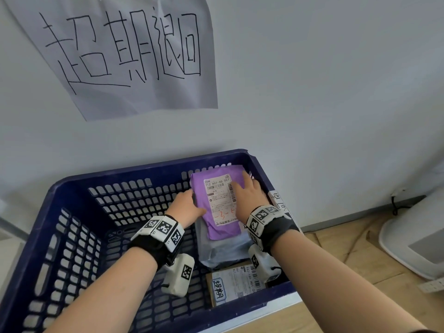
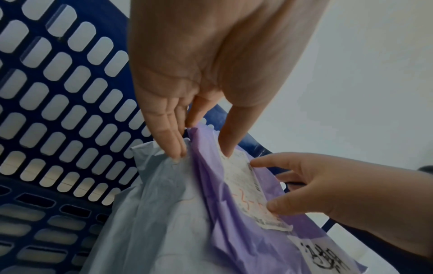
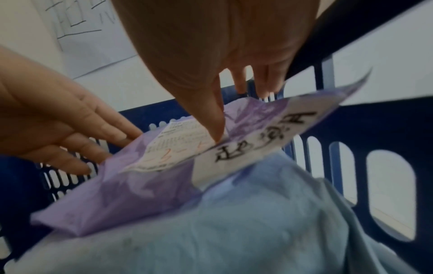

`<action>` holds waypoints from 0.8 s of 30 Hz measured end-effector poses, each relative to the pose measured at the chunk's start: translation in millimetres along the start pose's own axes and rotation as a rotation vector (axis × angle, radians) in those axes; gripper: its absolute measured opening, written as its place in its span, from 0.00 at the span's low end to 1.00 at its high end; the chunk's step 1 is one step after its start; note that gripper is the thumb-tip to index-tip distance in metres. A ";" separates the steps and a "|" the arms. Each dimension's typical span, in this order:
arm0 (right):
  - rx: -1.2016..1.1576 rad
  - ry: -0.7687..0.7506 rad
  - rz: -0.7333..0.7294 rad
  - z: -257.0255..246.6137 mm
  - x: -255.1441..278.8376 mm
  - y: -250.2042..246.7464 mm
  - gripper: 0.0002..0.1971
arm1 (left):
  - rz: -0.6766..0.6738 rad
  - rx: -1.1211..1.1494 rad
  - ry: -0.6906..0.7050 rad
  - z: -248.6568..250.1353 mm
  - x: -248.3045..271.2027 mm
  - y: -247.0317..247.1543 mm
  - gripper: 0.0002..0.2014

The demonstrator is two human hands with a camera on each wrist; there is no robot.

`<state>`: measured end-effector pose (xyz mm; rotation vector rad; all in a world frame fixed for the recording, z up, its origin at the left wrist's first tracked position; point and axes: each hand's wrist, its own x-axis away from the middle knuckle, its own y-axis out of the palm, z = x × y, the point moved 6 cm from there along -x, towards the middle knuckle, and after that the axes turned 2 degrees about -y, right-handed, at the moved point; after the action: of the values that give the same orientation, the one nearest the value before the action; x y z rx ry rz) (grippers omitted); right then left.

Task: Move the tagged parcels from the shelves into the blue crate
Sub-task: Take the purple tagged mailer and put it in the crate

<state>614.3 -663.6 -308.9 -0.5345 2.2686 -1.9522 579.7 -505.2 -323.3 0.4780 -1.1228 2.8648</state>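
Blue crate [image 1: 72, 186] stands against the white wall, under a handwritten paper sign [image 1: 125, 51].

Purple parcel [image 1: 222, 227] is inside the crate, at its far right corner, tilted, lying on a pale blue-grey parcel [image 1: 225, 251]. Its top edge leans on the crate's far wall and its right edge is close to the crate's right wall. It carries a white shipping label [image 1: 219, 200] and a handwritten tag [image 3: 257, 140].

Left hand [image 1: 185, 207]: fingers nearly straight, thumb on the label, other fingers behind the parcel's left edge, pinching it.

Right hand [image 1: 247, 195]: fingers extended, thumb tip on the label, fingers at the right edge; grip not clearly resolved.

A cardboard box [image 1: 235, 284], also labelled, sits at the crate's near right corner. The crate's left half shows bare perforated floor.
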 end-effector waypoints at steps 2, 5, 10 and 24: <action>0.061 -0.047 -0.007 -2.2 -2.4 1.9 0.33 | 0.015 0.015 0.022 1.9 0.3 0.0 0.27; 0.089 -0.036 -0.061 -0.2 -6.5 5.4 0.32 | 0.005 -0.116 0.007 2.5 0.4 2.5 0.37; 0.093 -0.019 -0.124 1.1 -11.4 12.3 0.30 | -0.081 -0.249 -0.017 5.5 0.1 8.6 0.39; -0.084 -0.052 0.042 -16.8 -9.7 -34.8 0.31 | 0.250 -0.502 0.054 25.3 15.1 -43.1 0.41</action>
<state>625.2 -648.7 -273.6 -0.5343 2.3189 -1.8093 578.1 -491.5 -272.9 0.2447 -1.9266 2.6016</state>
